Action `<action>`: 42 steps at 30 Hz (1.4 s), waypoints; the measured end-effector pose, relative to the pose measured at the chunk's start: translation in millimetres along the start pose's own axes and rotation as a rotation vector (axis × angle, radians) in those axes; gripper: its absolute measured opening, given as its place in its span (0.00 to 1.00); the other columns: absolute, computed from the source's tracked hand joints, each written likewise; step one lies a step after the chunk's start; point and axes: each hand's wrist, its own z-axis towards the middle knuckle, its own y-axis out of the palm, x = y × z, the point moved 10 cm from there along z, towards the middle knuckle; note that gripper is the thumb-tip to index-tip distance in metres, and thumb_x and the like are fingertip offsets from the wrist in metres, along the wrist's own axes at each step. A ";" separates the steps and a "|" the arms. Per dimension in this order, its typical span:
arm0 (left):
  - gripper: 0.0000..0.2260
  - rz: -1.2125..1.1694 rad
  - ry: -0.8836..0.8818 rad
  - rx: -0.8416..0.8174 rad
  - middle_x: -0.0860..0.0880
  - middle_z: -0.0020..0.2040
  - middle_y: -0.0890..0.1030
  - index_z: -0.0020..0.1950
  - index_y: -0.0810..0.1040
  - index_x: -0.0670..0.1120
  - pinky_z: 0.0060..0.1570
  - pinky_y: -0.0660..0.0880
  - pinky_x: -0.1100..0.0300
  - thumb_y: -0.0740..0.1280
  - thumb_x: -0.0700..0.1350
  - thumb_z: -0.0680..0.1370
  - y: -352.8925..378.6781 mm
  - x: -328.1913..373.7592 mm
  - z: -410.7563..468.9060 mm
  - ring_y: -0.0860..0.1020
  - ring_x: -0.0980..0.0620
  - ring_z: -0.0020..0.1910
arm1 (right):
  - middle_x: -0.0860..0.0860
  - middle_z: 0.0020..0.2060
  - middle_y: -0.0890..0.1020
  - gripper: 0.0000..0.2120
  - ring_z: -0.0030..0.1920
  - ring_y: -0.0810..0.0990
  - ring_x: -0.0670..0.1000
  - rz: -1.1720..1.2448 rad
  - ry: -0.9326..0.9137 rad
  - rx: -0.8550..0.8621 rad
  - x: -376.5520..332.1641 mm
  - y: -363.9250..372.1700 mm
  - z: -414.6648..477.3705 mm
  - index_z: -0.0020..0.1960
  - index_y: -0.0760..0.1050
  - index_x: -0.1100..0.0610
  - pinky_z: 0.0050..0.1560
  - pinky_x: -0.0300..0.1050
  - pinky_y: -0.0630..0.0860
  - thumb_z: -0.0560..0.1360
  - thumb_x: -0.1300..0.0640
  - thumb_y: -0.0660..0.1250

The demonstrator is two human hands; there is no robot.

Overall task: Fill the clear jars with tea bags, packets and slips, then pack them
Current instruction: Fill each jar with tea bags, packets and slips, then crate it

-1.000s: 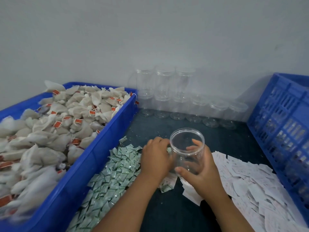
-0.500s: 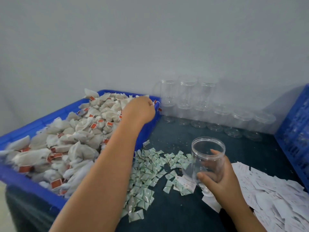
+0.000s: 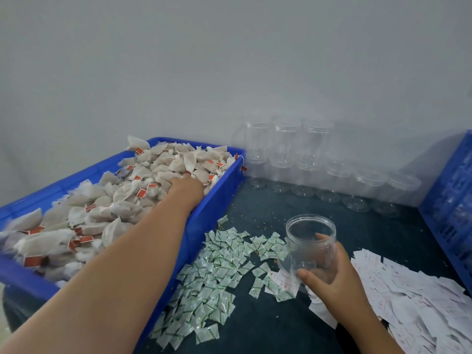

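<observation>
Backdrop: I see a plain pale wall point(image 3: 229, 60) rising behind a dark worktop point(image 3: 268, 328).
Blue tray point(image 3: 214, 208): it sits on the left of the worktop, heaped with white tea bags point(image 3: 115, 198) bearing small red tags.
Left hand point(image 3: 186, 190): it reaches across the tray's near rim and lies on the heap at the far end. Its fingers are buried among the tea bags, so from my remote seat I cannot tell whether they grip any.
Right hand point(image 3: 332, 274): its fingers and thumb wrap around the lower half of a clear jar point(image 3: 310, 238).
Jar: lidless, mouth upward, it stands low over the worktop between the two loose piles. I cannot tell whether its base touches down.
Packets point(image 3: 217, 274): small green-and-white sachets lie scattered just beside the tray, reaching to the jar's left side.
Slips point(image 3: 413, 297): white printed papers are spread on the right, some lying under the right hand.
Spare jars point(image 3: 306, 159): clear jars are lined along the wall, three of them stacked on others at the left end.
Blue crate point(image 3: 452, 200): a slatted side fills the right edge.
</observation>
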 end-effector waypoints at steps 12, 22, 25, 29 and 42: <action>0.06 -1.064 -0.079 0.492 0.52 0.34 0.74 0.37 0.69 0.48 0.35 0.71 0.55 0.64 0.46 0.72 -85.2 -61.2 -29.5 0.71 0.52 0.33 | 0.38 0.63 0.84 0.33 0.60 0.87 0.44 0.001 0.015 0.039 5.7 -7.9 1.6 0.65 0.72 0.26 0.58 0.51 0.83 0.63 0.34 0.81; 0.07 -1.343 0.272 0.191 0.54 0.33 0.78 0.46 0.84 0.51 0.26 0.69 0.63 0.75 0.53 0.72 -132.9 6.5 -71.6 0.74 0.56 0.29 | 0.37 0.63 0.84 0.31 0.61 0.86 0.43 -0.005 0.022 0.044 7.0 -8.7 1.6 0.63 0.74 0.26 0.58 0.47 0.82 0.63 0.36 0.80; 0.04 -1.125 0.398 0.065 0.57 0.33 0.80 0.46 0.83 0.53 0.27 0.71 0.65 0.73 0.52 0.76 -129.3 52.6 -91.0 0.77 0.57 0.30 | 0.38 0.63 0.84 0.34 0.62 0.85 0.44 -0.002 0.028 0.025 8.0 -7.6 1.5 0.67 0.73 0.32 0.58 0.47 0.83 0.63 0.36 0.80; 0.04 -0.721 0.422 -0.066 0.54 0.44 0.85 0.50 0.79 0.54 0.39 0.76 0.58 0.69 0.53 0.80 -82.4 104.9 -108.4 0.83 0.55 0.42 | 0.37 0.62 0.83 0.37 0.61 0.85 0.42 -0.005 0.038 0.051 9.4 -12.0 2.2 0.70 0.72 0.37 0.54 0.40 0.84 0.64 0.36 0.80; 0.10 -1.013 0.288 0.062 0.57 0.38 0.85 0.41 0.85 0.58 0.38 0.75 0.60 0.72 0.62 0.77 -7.6 113.3 -134.3 0.82 0.61 0.36 | 0.34 0.63 0.82 0.34 0.62 0.84 0.39 -0.042 -0.007 0.027 -6.3 -4.6 0.0 0.67 0.71 0.28 0.55 0.34 0.82 0.66 0.37 0.82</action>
